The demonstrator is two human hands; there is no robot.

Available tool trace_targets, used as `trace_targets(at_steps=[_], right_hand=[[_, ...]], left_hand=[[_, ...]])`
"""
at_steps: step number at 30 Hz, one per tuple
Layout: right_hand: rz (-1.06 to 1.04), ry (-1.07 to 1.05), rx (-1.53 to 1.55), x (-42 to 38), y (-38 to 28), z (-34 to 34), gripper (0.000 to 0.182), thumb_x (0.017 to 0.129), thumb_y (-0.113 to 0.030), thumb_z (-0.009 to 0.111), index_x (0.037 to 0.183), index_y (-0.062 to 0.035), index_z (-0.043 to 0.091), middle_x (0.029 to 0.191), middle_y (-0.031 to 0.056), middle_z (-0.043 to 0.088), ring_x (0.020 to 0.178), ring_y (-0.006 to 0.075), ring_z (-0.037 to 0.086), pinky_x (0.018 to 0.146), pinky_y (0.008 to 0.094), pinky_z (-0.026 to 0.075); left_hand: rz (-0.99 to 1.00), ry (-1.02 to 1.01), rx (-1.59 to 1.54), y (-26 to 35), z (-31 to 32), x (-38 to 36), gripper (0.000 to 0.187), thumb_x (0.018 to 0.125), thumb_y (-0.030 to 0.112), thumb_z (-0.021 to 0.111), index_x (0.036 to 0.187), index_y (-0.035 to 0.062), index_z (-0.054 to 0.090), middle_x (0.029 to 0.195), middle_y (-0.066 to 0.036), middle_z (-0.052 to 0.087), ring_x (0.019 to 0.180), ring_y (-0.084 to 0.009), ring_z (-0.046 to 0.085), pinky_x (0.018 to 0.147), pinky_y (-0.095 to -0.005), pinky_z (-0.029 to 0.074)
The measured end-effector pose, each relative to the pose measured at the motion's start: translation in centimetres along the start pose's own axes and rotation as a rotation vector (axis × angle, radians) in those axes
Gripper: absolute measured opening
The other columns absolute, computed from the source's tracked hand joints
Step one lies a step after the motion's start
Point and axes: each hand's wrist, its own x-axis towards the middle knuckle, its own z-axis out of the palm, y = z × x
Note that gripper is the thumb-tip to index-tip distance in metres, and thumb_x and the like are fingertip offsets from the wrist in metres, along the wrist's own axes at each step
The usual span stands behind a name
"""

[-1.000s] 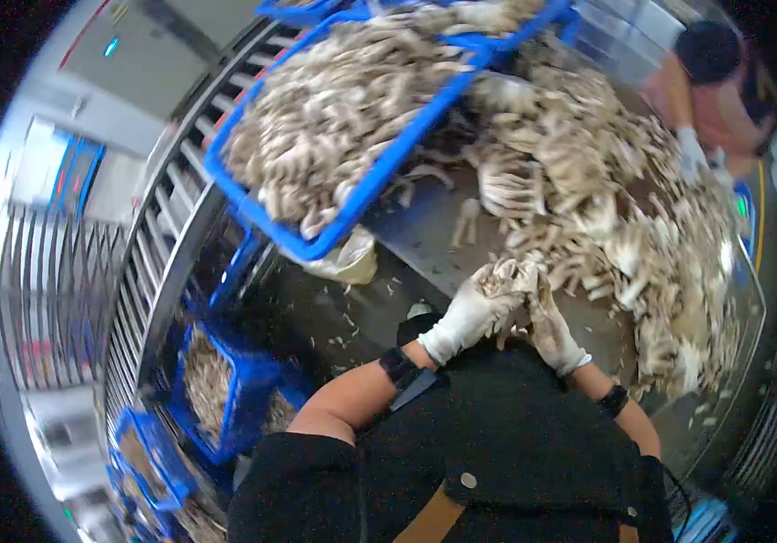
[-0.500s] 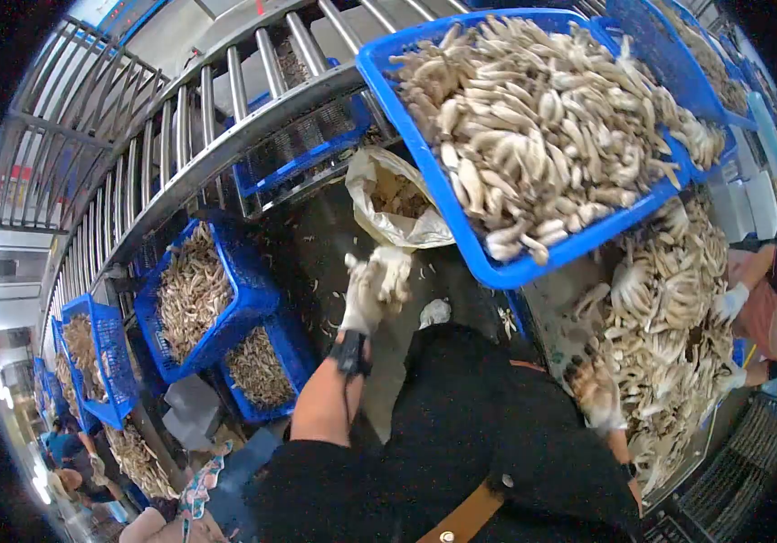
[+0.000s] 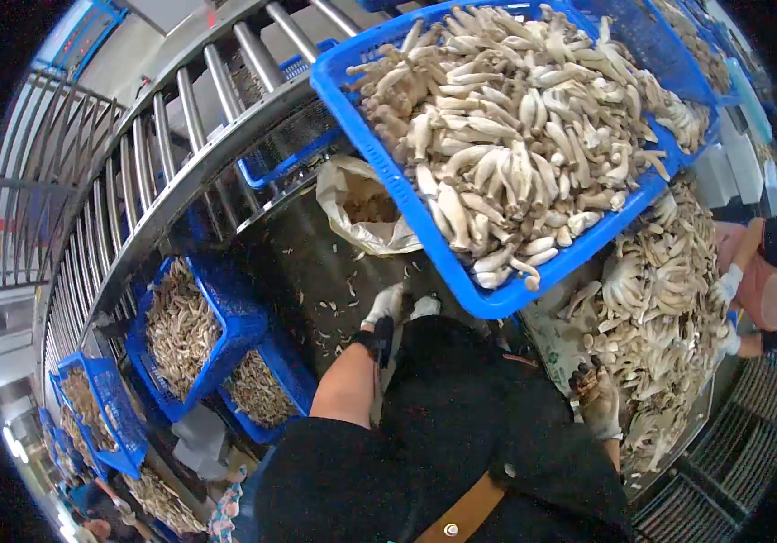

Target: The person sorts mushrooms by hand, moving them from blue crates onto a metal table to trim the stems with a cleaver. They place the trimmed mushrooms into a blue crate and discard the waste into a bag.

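My left hand (image 3: 386,306), in a white glove with a dark band at the wrist, is low over the dark floor beside my leg. Its fingers look stretched out, with no mushroom visible in them. Near it stands a whitish sack (image 3: 367,210) with brownish matter inside. My right hand (image 3: 598,403), its glove stained dark at the fingers, is held palm up with fingers apart and nothing in it. Beside it lies a broad heap of pale mushrooms (image 3: 655,317) on a work table. A large blue basket (image 3: 488,303) full of mushrooms (image 3: 533,136) stands ahead of me.
A metal roller conveyor (image 3: 194,149) curves along the left. Below it, blue crates (image 3: 225,348) hold smaller mushroom pieces, with a grey block (image 3: 200,439) beside them. Mushroom scraps litter the floor. Across the table, a co-worker's gloved hand (image 3: 728,282) is at the heap; other people are at lower left.
The pale mushroom clump in my left hand is gone from it, and that hand has drawn back toward my leg. My right hand has turned up, slightly off the heap. The view has shifted.
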Motion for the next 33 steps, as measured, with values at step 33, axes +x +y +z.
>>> trace_targets(at_steps=[33], right_hand=[[0.009,0.831,-0.564,-13.9,16.6,-27.1,0.035,0.076,-0.024,0.068,0.103,-0.0046,0.057,0.094,0.0193,0.059,0.094,0.0354,0.058,0.081,0.0417,0.047]], left_hand=[[0.506,-0.797,1.286,0.4,48.6,-20.6,0.038,0.092,0.023,0.052,0.121,-0.0028,0.053,0.111,-0.013,0.060,0.099,-0.0186,0.056,0.084,-0.0302,0.045]])
